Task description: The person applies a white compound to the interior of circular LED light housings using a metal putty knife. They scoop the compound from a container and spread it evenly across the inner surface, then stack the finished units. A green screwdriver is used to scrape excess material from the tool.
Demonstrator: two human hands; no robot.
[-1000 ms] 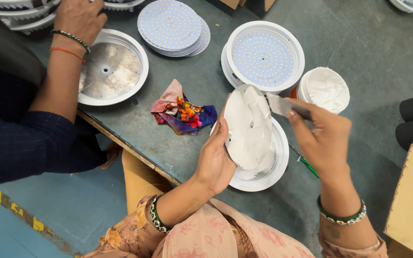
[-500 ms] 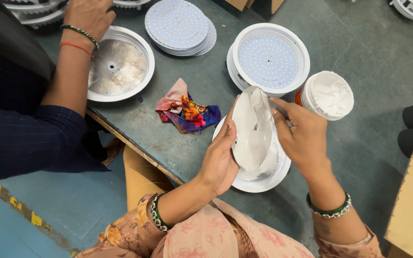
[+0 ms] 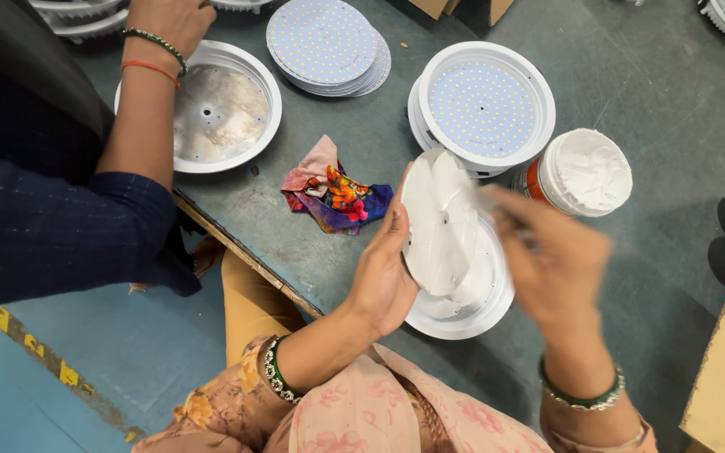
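— Grey and scuffed, the desk (image 3: 648, 101) ran across most of the view, with a blue floor (image 3: 127, 361) and a yellow-marked stripe beyond its edge. What was the person holding?

— A white round disc (image 3: 440, 225), smeared with white paste and tilted up on edge. The left hand (image 3: 383, 277) was closed on its left rim, thumb in front, fingers behind.

— And under it?

— A white round lamp housing (image 3: 472, 310) lay flat on the desk directly below the disc; the disc's lower edge looked to rest in it.

— The right hand?

— The right hand (image 3: 551, 268) was blurred, just right of the disc. Its fingers were curled, but whether they held anything I could not tell.

— What else lay about?

— A tub of white paste (image 3: 585, 172) stood near, up and to the right. Just behind the disc sat a second housing with an LED board (image 3: 484, 109) facing up. A stack of LED boards (image 3: 325, 42) lay farther left. A crumpled, many-coloured rag (image 3: 337, 193) was just left of the left hand.

— Anyone else?

— A co-worker in a dark blue sleeve (image 3: 52, 226) reached in from the left. Their hand (image 3: 169, 18) was at the far rim of a housing with a bare metal plate (image 3: 216, 113) inside.
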